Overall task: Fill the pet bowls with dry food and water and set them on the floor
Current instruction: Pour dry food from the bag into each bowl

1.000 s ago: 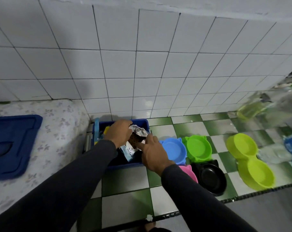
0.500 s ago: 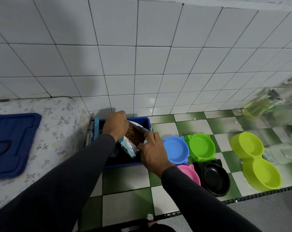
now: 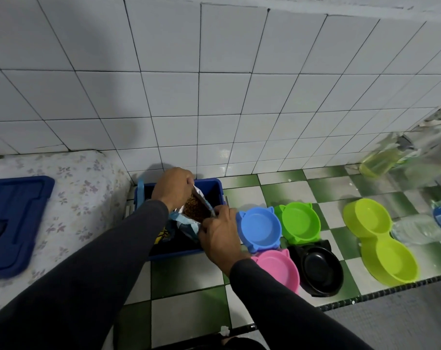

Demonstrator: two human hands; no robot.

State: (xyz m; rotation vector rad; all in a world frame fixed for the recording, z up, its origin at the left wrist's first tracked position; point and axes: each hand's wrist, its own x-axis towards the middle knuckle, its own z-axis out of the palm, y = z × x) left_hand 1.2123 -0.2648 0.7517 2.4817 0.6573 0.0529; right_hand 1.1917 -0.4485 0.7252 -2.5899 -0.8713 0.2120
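A foil bag of dry food (image 3: 194, 210) stands open inside a blue bin (image 3: 218, 190), brown kibble showing at its mouth. My left hand (image 3: 172, 186) pinches the bag's far edge and my right hand (image 3: 218, 234) pinches its near edge, holding the mouth apart. To the right on the tiled counter sit empty bowls: blue (image 3: 260, 228), green (image 3: 300, 222), pink (image 3: 280, 269), black (image 3: 318, 270) and a lime double bowl (image 3: 381, 242). Clear water bottles (image 3: 416, 228) lie at the far right.
The blue bin's lid (image 3: 15, 223) lies on a floral-covered surface (image 3: 83, 188) at left. A white tiled wall (image 3: 214, 97) rises behind. A bottle of yellow liquid (image 3: 381, 164) lies at the back right. The counter's front edge (image 3: 366, 298) runs below the bowls.
Both hands have pulled the bag's mouth wider, so more kibble shows. The view has shifted slightly; the bowls have not moved.
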